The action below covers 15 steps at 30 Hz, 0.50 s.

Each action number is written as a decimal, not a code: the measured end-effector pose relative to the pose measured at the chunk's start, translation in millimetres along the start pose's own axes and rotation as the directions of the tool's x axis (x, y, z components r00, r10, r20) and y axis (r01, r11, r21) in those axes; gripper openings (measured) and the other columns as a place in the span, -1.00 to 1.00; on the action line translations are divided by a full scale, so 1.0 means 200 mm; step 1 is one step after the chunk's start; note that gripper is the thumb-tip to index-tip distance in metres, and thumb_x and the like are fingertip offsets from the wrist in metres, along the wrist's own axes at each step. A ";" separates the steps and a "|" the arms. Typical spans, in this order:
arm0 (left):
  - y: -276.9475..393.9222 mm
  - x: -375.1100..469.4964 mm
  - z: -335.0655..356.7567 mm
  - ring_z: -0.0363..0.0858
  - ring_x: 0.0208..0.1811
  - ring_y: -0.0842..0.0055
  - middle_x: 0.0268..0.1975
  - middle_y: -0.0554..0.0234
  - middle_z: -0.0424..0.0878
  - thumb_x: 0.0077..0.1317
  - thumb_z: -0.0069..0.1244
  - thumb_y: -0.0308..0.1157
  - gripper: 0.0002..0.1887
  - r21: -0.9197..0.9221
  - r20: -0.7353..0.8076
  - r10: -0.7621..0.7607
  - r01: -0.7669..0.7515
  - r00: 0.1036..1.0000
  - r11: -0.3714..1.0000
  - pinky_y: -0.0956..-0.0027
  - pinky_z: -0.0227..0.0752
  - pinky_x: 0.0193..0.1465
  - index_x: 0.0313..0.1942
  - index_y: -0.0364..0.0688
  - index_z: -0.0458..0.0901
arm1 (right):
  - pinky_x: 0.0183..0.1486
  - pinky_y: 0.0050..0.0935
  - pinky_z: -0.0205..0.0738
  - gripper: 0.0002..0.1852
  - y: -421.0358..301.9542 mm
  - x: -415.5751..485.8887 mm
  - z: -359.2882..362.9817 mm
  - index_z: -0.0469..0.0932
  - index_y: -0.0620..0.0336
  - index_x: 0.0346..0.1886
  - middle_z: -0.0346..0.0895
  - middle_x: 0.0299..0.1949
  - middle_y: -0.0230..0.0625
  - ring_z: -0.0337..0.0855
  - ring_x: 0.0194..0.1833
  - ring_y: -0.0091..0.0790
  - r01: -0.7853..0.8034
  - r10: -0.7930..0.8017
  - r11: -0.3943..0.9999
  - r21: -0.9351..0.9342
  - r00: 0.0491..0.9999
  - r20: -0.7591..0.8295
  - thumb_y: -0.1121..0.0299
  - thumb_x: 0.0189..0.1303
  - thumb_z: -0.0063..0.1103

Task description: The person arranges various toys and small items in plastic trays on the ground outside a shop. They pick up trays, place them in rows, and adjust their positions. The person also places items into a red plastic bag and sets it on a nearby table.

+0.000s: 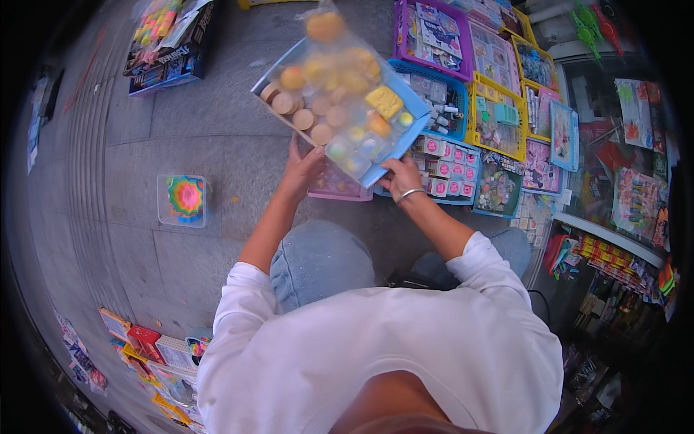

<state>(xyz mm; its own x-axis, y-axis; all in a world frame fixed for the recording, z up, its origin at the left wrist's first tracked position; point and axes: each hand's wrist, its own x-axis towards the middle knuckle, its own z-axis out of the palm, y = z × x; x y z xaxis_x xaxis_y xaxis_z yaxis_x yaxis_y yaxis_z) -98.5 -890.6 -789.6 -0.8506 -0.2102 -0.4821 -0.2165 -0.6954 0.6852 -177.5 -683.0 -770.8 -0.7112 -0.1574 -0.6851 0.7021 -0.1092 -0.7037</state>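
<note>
A shallow light blue box [413, 142] is held up, tilted, between both hands above the baskets and the paving. At its near left edge, my left hand [303, 169] grips the rim with the thumb on top. My right hand [402, 176], with a silver bangle on the wrist, clasps the lower right corner. Inside lie several round tan discs [303, 119], a yellow textured block [385, 102], an orange-yellow ball [292, 77] and clear plastic capsules [358, 164]. A blurred clear bag with an orange thing [325, 27] sticks out past the far edge.
Filled baskets stand to the right, including a purple basket [468, 40], a yellow basket [521, 127] and a box of small white cartons [443, 169]. A pink tray [347, 191] sits beneath the held box. On the left paving are a rainbow-coloured toy [186, 196] and a black display box [184, 57].
</note>
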 end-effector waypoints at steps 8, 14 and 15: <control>0.01 -0.17 -0.45 0.36 0.09 0.38 0.11 0.19 0.30 0.05 -0.06 -0.54 -0.36 -0.137 -0.190 0.296 -0.323 0.936 0.936 0.26 0.31 0.08 0.18 -0.15 0.10 | -0.18 -0.19 0.53 -0.43 0.30 -0.17 0.33 0.15 0.23 0.13 0.35 -0.01 -0.17 0.49 -0.06 -0.20 -0.274 0.333 0.931 -0.243 0.908 0.253 0.38 0.04 0.13; 0.11 -0.19 -1.03 0.56 -0.25 0.32 -0.31 0.07 0.58 0.06 -0.09 -0.37 -0.73 -0.227 -0.299 -0.017 -0.054 0.954 0.972 0.26 0.42 -0.08 -0.25 -0.34 0.48 | -0.23 -0.37 0.50 -0.39 0.27 -0.06 0.18 0.19 0.18 0.18 0.31 0.10 -0.11 0.50 -0.03 -0.25 -0.274 0.547 0.760 -0.589 0.759 0.353 0.10 0.10 0.09; 0.17 -0.20 -1.11 0.57 -0.24 0.32 -0.24 0.02 0.56 0.09 -0.13 -0.32 -0.66 -0.210 -0.300 -0.055 -0.009 0.952 0.978 0.31 0.46 -0.11 -0.19 -0.40 0.45 | -0.24 -0.38 0.50 -0.40 0.26 -0.03 0.13 0.21 0.17 0.17 0.32 0.10 -0.10 0.51 -0.04 -0.24 -0.296 0.555 0.748 -0.594 0.770 0.315 0.08 0.11 0.07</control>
<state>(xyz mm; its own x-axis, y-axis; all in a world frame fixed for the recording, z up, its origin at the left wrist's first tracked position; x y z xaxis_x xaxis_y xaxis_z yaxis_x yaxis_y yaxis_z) 33.7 -1057.3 -868.7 -0.6546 -0.3677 -0.6606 -0.1028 -0.8223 0.5596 -135.3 -714.1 -797.7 -0.1463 -0.4913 -0.8586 0.7143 0.5481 -0.4352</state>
